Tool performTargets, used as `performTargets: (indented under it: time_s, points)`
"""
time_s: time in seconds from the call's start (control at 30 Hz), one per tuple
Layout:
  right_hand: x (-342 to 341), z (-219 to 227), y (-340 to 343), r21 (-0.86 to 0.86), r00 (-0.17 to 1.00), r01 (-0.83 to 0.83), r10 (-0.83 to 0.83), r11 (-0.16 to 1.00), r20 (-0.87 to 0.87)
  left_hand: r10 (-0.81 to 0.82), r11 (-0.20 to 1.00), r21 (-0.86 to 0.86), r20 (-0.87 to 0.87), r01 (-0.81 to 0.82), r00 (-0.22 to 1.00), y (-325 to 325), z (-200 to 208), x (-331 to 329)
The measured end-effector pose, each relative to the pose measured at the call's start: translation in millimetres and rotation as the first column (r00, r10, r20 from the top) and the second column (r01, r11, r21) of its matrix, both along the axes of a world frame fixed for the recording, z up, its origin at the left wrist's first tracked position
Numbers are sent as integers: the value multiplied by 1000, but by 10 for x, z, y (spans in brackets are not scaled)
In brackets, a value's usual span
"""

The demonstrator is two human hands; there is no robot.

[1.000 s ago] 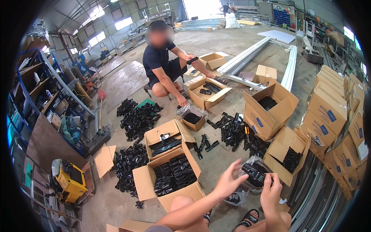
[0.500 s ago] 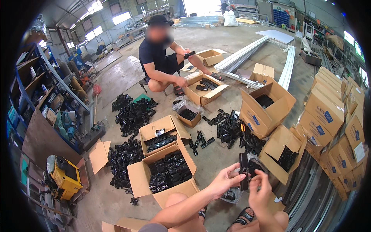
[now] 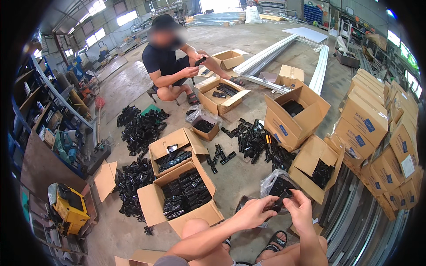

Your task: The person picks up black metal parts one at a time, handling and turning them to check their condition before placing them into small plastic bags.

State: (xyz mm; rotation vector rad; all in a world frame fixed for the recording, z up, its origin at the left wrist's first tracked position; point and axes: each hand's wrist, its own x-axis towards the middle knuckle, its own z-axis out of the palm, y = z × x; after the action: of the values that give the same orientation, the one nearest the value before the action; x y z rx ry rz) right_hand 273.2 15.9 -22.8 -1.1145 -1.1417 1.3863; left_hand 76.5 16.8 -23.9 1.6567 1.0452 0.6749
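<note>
Low in front of my knees, my left hand (image 3: 255, 213) and my right hand (image 3: 300, 213) both grip a dark black part (image 3: 281, 201), one at each end. It looks short and bracket-like; my fingers cover much of it. Just beyond my hands, a clear plastic bag (image 3: 267, 183) holds small black pieces. To the left stands an open cardboard box (image 3: 154, 203) packed with similar black parts, and another box (image 3: 194, 140) with rows of them adjoins its far side. Loose black parts lie in a pile (image 3: 255, 142) farther ahead.
A co-worker (image 3: 166, 57) squats across from me, both hands on a black part. Heaps of black parts (image 3: 135, 181) lie left of the boxes. An open carton (image 3: 306, 168) stands right, near stacked cartons (image 3: 361, 119) and long metal profiles (image 3: 341, 221). A yellow machine (image 3: 71, 208) sits far left.
My hands have lowered, and the black part has tipped from upright to slanting, with my right fingers now on it. The co-worker's lower hand has risen from the box to the part held there.
</note>
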Motion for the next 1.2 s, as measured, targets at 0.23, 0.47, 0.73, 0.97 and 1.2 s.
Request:
performTargets:
  time_s: [0.23, 0.47, 0.73, 0.97, 1.2]
  points:
    - [67, 2, 0, 28, 986, -48, 43, 998, 161, -83, 996, -38, -4, 82, 997, 65, 122, -70]
    - [41, -3, -9, 42, 986, 3, -10, 999, 166, -75, 989, -114, 146, 92, 986, 40, -168, -21]
    - [13, -15, 3, 33, 989, 61, -65, 998, 130, -93, 943, -310, 110, 123, 990, 114, -73, -54]
    - [116, -246, 114, -5, 995, 20, -20, 1000, 100, 69, 996, -62, -38, -71, 997, -14, 136, -134]
    - [547, -780, 587, -104, 844, 109, -37, 989, 535, 272, 962, 60, -153, -266, 950, 327, 157, -422]
